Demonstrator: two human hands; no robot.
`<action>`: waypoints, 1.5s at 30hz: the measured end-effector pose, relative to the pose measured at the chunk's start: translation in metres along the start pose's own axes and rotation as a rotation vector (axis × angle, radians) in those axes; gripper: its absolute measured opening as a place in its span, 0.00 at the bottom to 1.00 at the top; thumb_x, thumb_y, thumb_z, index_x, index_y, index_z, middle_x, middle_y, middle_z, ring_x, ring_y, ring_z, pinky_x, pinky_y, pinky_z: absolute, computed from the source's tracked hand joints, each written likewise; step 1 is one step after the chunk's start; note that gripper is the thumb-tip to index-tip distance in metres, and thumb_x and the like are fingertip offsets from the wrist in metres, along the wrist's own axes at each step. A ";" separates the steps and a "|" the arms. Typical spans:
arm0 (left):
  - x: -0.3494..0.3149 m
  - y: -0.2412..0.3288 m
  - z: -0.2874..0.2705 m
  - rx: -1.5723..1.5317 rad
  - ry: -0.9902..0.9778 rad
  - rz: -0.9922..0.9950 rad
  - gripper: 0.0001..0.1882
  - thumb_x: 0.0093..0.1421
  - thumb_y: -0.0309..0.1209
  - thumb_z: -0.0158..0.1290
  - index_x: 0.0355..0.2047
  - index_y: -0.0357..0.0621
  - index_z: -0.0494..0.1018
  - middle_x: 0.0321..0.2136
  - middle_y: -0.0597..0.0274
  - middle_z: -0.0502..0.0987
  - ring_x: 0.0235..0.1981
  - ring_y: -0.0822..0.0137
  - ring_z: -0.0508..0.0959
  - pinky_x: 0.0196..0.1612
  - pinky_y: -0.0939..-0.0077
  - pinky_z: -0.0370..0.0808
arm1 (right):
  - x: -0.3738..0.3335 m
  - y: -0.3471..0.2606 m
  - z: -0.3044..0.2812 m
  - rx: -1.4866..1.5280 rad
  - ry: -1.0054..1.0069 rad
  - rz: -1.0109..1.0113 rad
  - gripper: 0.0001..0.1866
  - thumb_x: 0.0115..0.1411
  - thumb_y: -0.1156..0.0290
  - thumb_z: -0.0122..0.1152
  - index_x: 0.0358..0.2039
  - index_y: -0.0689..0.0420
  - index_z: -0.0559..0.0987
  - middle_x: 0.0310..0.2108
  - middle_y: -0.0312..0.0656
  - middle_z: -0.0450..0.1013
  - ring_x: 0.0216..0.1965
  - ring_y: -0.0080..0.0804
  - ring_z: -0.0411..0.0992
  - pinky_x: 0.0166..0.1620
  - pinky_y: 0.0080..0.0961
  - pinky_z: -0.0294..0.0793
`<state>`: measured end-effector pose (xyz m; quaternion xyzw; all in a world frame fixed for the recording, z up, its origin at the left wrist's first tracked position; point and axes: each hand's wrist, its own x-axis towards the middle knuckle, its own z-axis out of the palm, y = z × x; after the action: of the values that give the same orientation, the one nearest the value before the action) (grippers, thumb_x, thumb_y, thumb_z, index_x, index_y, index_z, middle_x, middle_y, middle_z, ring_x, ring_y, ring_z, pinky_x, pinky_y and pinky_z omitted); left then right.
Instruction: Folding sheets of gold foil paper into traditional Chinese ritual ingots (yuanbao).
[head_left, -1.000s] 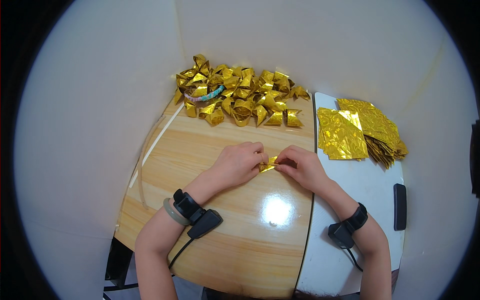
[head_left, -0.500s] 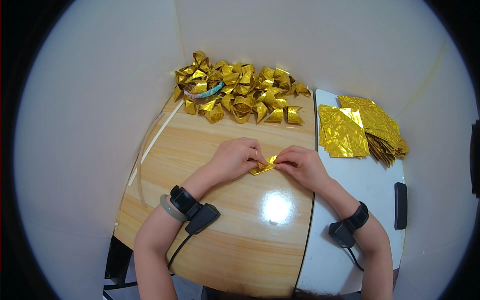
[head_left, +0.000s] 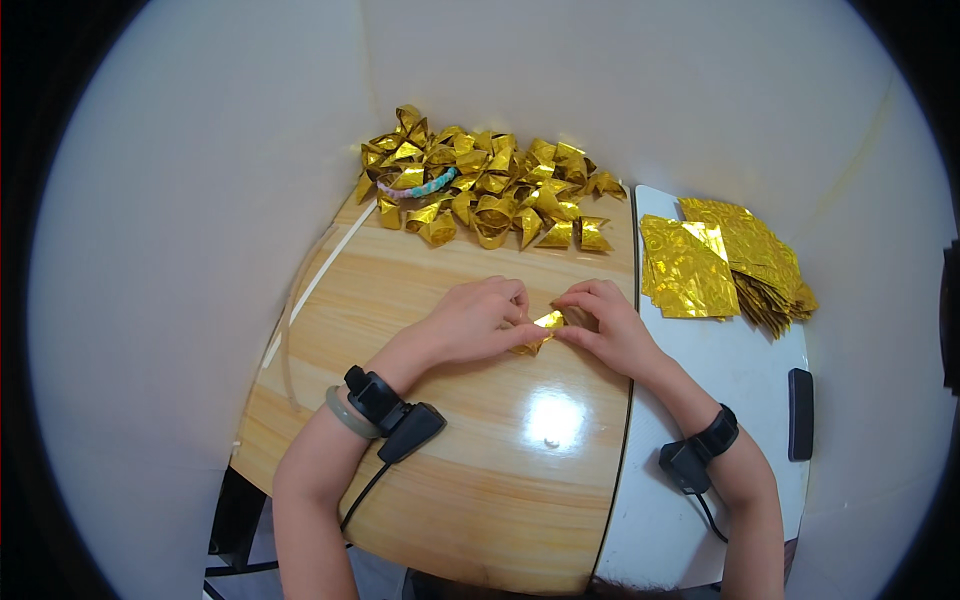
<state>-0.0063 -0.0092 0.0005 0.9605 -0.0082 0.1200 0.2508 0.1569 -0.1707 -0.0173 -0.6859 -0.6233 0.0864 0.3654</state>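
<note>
Between my two hands is a small folded piece of gold foil paper (head_left: pixel 549 320), just above the wood-grain table (head_left: pixel 450 420). My left hand (head_left: pixel 485 318) grips its left side with thumb and fingers, covering part of it. At the right end, the fingertips and thumb of my right hand (head_left: pixel 602 325) pinch the paper. Beyond both hands lies a heap of folded gold paper ingots (head_left: pixel 500 185), some curled and open, some pointed.
A pink and turquoise braided band (head_left: pixel 420 188) rests on the heap. Stacked flat gold foil sheets (head_left: pixel 690 265) lie on the white tabletop (head_left: pixel 700 385) at the right, near a dark oblong object (head_left: pixel 800 415). Pale walls (head_left: pixel 200 250) enclose the table. Cabled black devices (head_left: pixel 412 430) sit on both wrists.
The gold paper has been tilted and partly opened between my fingers. My left thumb now stretches along its near side, and the right fingers have spread a little. The view has shifted slightly.
</note>
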 end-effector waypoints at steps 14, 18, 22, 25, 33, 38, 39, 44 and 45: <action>0.010 0.005 0.011 -0.311 0.017 -0.216 0.10 0.50 0.27 0.59 0.33 0.41 0.73 0.29 0.64 0.74 0.33 0.71 0.75 0.37 0.78 0.72 | -0.002 -0.001 0.004 0.455 -0.075 0.271 0.13 0.52 0.80 0.63 0.38 0.58 0.70 0.33 0.35 0.70 0.33 0.19 0.70 0.39 0.17 0.73; 0.009 -0.007 0.021 -0.765 0.082 -0.189 0.10 0.51 0.24 0.57 0.34 0.38 0.71 0.26 0.62 0.75 0.29 0.72 0.75 0.34 0.80 0.72 | 0.000 -0.002 0.000 0.668 -0.163 0.328 0.11 0.55 0.81 0.59 0.38 0.61 0.71 0.33 0.38 0.74 0.36 0.21 0.73 0.41 0.17 0.74; 0.011 -0.004 0.017 -0.808 0.055 -0.277 0.07 0.52 0.22 0.55 0.33 0.37 0.72 0.25 0.65 0.74 0.28 0.76 0.74 0.33 0.83 0.71 | 0.002 -0.014 -0.008 0.871 -0.239 0.530 0.07 0.59 0.77 0.55 0.38 0.64 0.71 0.32 0.44 0.76 0.34 0.26 0.76 0.39 0.20 0.77; 0.011 -0.001 0.018 -0.827 0.075 -0.284 0.05 0.52 0.23 0.56 0.31 0.37 0.73 0.24 0.66 0.74 0.26 0.77 0.73 0.32 0.84 0.70 | 0.001 -0.006 -0.003 0.801 -0.214 0.451 0.08 0.63 0.73 0.51 0.39 0.64 0.71 0.31 0.45 0.77 0.34 0.28 0.77 0.37 0.21 0.77; 0.011 -0.003 0.007 -0.506 0.302 0.083 0.07 0.45 0.23 0.57 0.26 0.49 0.76 0.31 0.67 0.70 0.40 0.68 0.68 0.49 0.73 0.63 | -0.001 -0.012 -0.007 1.023 -0.118 0.509 0.20 0.66 0.58 0.45 0.47 0.62 0.69 0.34 0.44 0.75 0.35 0.26 0.75 0.42 0.23 0.76; 0.010 0.004 0.008 -0.549 0.200 0.190 0.10 0.42 0.22 0.57 0.24 0.53 0.76 0.37 0.65 0.63 0.47 0.63 0.61 0.54 0.70 0.56 | 0.000 -0.021 -0.007 1.212 -0.079 0.437 0.20 0.64 0.62 0.49 0.53 0.58 0.67 0.34 0.36 0.74 0.36 0.19 0.71 0.39 0.18 0.73; 0.010 0.004 0.009 -0.548 0.201 0.189 0.10 0.42 0.22 0.57 0.24 0.53 0.76 0.37 0.65 0.63 0.47 0.63 0.61 0.54 0.70 0.56 | 0.001 -0.022 -0.011 1.060 -0.103 0.370 0.19 0.62 0.66 0.53 0.53 0.57 0.67 0.32 0.34 0.73 0.34 0.17 0.71 0.37 0.16 0.71; 0.008 -0.003 0.013 -0.424 0.095 0.030 0.08 0.44 0.23 0.57 0.26 0.50 0.77 0.35 0.65 0.68 0.44 0.63 0.64 0.52 0.72 0.60 | 0.000 -0.015 -0.011 0.782 -0.117 0.357 0.24 0.54 0.79 0.60 0.52 0.58 0.69 0.25 0.29 0.69 0.28 0.14 0.69 0.34 0.13 0.68; 0.008 -0.001 0.013 -0.425 0.093 0.031 0.08 0.44 0.23 0.57 0.26 0.50 0.77 0.35 0.65 0.68 0.44 0.63 0.64 0.52 0.72 0.60 | -0.002 -0.011 -0.006 0.681 -0.064 0.354 0.23 0.53 0.79 0.61 0.51 0.58 0.69 0.24 0.29 0.68 0.27 0.15 0.68 0.33 0.13 0.68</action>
<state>0.0049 -0.0140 -0.0095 0.8793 -0.0364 0.1636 0.4457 0.1510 -0.1752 -0.0067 -0.6192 -0.4420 0.3714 0.5322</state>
